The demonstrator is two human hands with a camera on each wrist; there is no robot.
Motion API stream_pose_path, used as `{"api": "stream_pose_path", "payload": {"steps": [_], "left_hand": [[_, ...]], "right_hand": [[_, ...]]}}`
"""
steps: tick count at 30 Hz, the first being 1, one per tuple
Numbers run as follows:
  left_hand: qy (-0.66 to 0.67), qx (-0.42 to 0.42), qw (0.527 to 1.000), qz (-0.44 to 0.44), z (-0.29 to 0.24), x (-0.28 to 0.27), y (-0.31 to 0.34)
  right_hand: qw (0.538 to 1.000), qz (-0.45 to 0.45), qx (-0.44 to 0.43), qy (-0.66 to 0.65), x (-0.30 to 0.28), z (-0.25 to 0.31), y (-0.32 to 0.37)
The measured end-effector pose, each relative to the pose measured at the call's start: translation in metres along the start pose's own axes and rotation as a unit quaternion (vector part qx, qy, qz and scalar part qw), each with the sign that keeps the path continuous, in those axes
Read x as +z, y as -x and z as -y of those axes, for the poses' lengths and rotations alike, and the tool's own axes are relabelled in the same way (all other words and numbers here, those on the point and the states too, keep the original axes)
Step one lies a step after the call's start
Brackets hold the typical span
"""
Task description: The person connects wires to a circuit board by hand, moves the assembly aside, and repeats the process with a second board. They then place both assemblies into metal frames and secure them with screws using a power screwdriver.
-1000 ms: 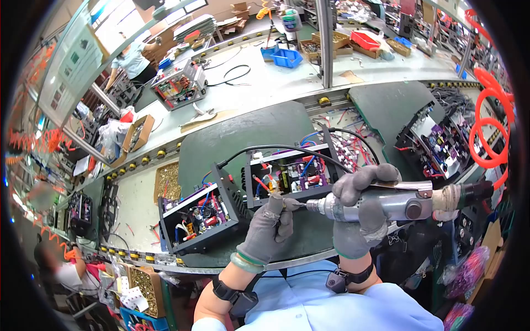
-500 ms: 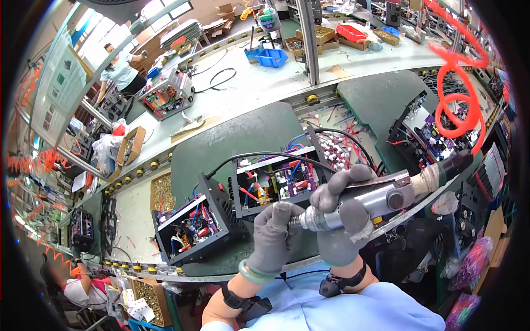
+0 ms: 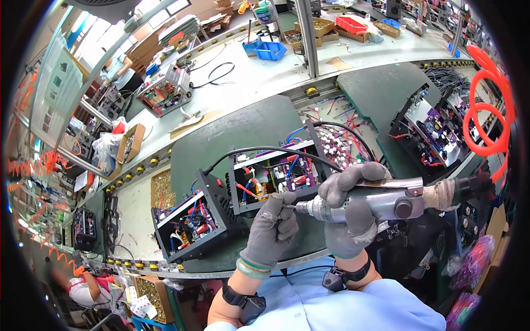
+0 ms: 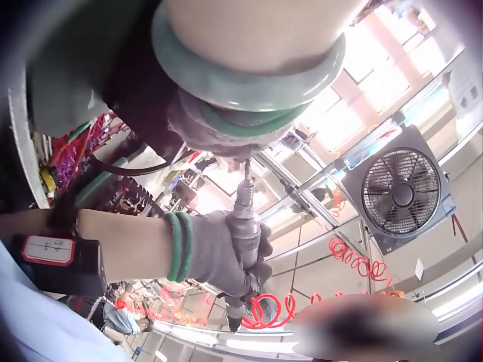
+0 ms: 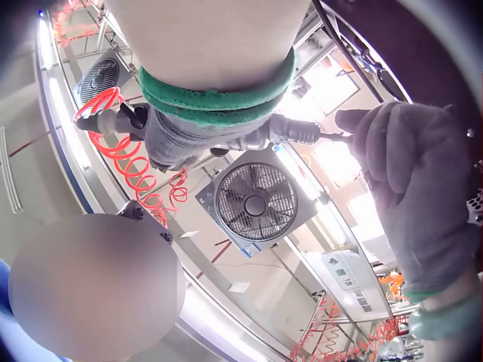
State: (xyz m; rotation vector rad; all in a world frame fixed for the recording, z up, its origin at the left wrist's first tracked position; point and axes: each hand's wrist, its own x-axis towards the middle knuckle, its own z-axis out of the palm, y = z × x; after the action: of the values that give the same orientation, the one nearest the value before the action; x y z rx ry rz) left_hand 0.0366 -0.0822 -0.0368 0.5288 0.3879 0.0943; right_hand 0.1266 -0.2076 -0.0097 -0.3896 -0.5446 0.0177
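My right hand (image 3: pixel 350 212), in a grey glove, grips a silver air screwdriver (image 3: pixel 386 205) held nearly level, its bit pointing left. My gloved left hand (image 3: pixel 271 229) has its fingers curled at the tip of the driver bit (image 3: pixel 293 207), pinching there; whether a screw is between them I cannot tell. Behind the hands stands an open black chassis (image 3: pixel 276 176) with circuit boards and wires. A second black chassis (image 3: pixel 190 220) sits tilted to the left of the left hand. In the right wrist view the bit (image 5: pixel 332 137) reaches the left hand's fingertips (image 5: pixel 349 119).
A black cable (image 3: pixel 265 148) arches over both chassis. Loose wires with white connectors (image 3: pixel 337 144) lie behind on the right, near further open units (image 3: pixel 433 129). A red coiled air hose (image 3: pixel 491 110) hangs at the right. Left of the green mat (image 3: pixel 232 135) is a parts tray (image 3: pixel 163 187).
The screwdriver swung from level to tilted up at its hose end, then back to nearly level. Its bit and my left hand met midway and stay together. The red hose swung left and back right.
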Motion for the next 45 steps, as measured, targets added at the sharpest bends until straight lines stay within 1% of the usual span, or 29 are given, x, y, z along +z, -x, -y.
{"api": "stream_pose_path", "payload": {"steps": [3, 6, 9, 11, 12, 16, 18, 19, 21, 22, 23, 24, 25, 26, 27, 28, 29, 31, 32, 33, 35, 36, 37, 38, 40, 41, 42, 43, 45], "left_hand": [[0.032, -0.033, 0.999, 0.027, 0.001, -0.002, 0.001], [0.058, -0.038, 0.996, 0.061, 0.0, -0.006, 0.0], [0.053, -0.024, 0.996, 0.064, -0.001, -0.005, 0.002], [0.041, -0.021, 0.996, 0.074, -0.002, -0.005, 0.004], [0.029, -0.021, 0.996, 0.084, -0.002, -0.005, 0.005], [0.018, -0.012, 0.997, 0.076, -0.006, -0.005, 0.004], [-0.027, -0.006, 0.997, 0.078, -0.008, -0.007, 0.006], [-0.027, -0.004, 0.997, 0.077, -0.008, -0.005, 0.008], [-0.142, 0.046, 0.989, 0.006, -0.005, 0.003, 0.01], [-0.147, 0.091, 0.985, 0.0, -0.002, 0.004, 0.011], [-0.147, 0.092, 0.985, -0.001, 0.0, 0.001, 0.012], [-0.096, 0.106, 0.989, 0.03, 0.001, -0.004, 0.012], [-0.045, 0.12, 0.99, 0.063, 0.001, -0.006, 0.012], [-0.045, 0.122, 0.99, 0.062, -0.001, -0.003, 0.016], [-0.138, 0.142, 0.98, 0.017, -0.005, 0.004, 0.025], [-0.229, 0.161, 0.96, -0.028, -0.009, 0.008, 0.031], [-0.229, 0.161, 0.96, -0.029, -0.013, 0.008, 0.034], [-0.197, 0.1, 0.975, -0.017, -0.021, 0.008, 0.039], [-0.19, 0.064, 0.979, -0.026, -0.024, 0.011, 0.042], [-0.191, 0.065, 0.979, -0.026, -0.025, 0.01, 0.042], [-0.17, 0.031, 0.985, -0.021, -0.026, 0.008, 0.044], [-0.169, 0.031, 0.985, -0.024, -0.029, 0.012, 0.045], [-0.248, 0.042, 0.967, -0.038, -0.034, 0.02, 0.046], [-0.326, 0.052, 0.942, -0.052, -0.04, 0.026, 0.044], [-0.351, 0.209, 0.907, -0.102, -0.062, 0.005, 0.026], [-0.432, 0.279, 0.848, -0.125, -0.082, -0.017, 0.014], [-0.458, 0.253, 0.837, -0.163, -0.106, -0.023, 0.005], [-0.457, 0.254, 0.837, -0.162, -0.113, -0.035, -0.014], [-0.606, 0.303, 0.73, -0.091, -0.122, -0.054, -0.045]], "right_hand": [[1.0, -0.011, 0.02, -0.012, 0.001, 0.002, 0.002], [1.0, 0.005, 0.001, -0.022, 0.0, 0.0, 0.0], [0.999, 0.028, -0.024, 0.01, -0.002, 0.001, -0.006], [0.995, 0.09, -0.036, -0.009, -0.009, 0.002, -0.01], [0.998, 0.055, -0.034, 0.021, -0.002, 0.004, -0.006], [0.997, 0.063, -0.038, 0.037, 0.002, 0.004, -0.01], [0.979, 0.196, -0.007, -0.061, -0.009, 0.0, -0.018], [0.978, 0.197, -0.005, -0.062, -0.008, 0.001, -0.017], [0.98, 0.195, -0.02, -0.023, -0.004, 0.002, -0.017], [0.98, 0.197, -0.02, -0.025, 0.001, 0.001, -0.012], [0.994, 0.1, -0.04, 0.004, 0.009, -0.001, -0.003], [0.998, 0.002, -0.06, 0.033, 0.015, -0.002, 0.003], [0.998, 0.004, -0.06, 0.032, 0.02, -0.003, 0.006], [0.999, -0.036, -0.034, 0.012, 0.025, -0.003, 0.009], [0.997, -0.076, -0.009, -0.007, 0.028, -0.002, 0.01], [0.998, -0.062, -0.007, 0.004, 0.029, -0.001, 0.006], [0.998, -0.063, -0.007, 0.004, 0.026, -0.002, 0.0], [0.991, 0.121, 0.001, -0.063, 0.015, -0.003, -0.009], [0.993, 0.107, 0.032, -0.047, 0.016, 0.001, -0.01], [0.993, 0.108, 0.032, -0.048, 0.014, -0.001, -0.013], [0.972, 0.208, 0.02, -0.108, 0.009, -0.006, -0.018], [0.973, 0.216, 0.021, -0.073, 0.017, 0.005, -0.017], [0.973, 0.217, 0.023, -0.073, 0.015, 0.005, -0.02], [0.967, 0.247, 0.013, -0.062, 0.011, 0.004, -0.025], [0.959, 0.281, 0.005, -0.047, 0.005, 0.01, -0.036], [0.954, 0.294, -0.012, -0.059, -0.001, 0.01, -0.041], [0.966, 0.255, -0.012, -0.037, -0.003, 0.019, -0.04], [0.976, 0.216, -0.012, -0.016, 0.0, 0.03, -0.039], [0.981, 0.192, -0.03, -0.009, 0.011, 0.029, -0.03]]}}
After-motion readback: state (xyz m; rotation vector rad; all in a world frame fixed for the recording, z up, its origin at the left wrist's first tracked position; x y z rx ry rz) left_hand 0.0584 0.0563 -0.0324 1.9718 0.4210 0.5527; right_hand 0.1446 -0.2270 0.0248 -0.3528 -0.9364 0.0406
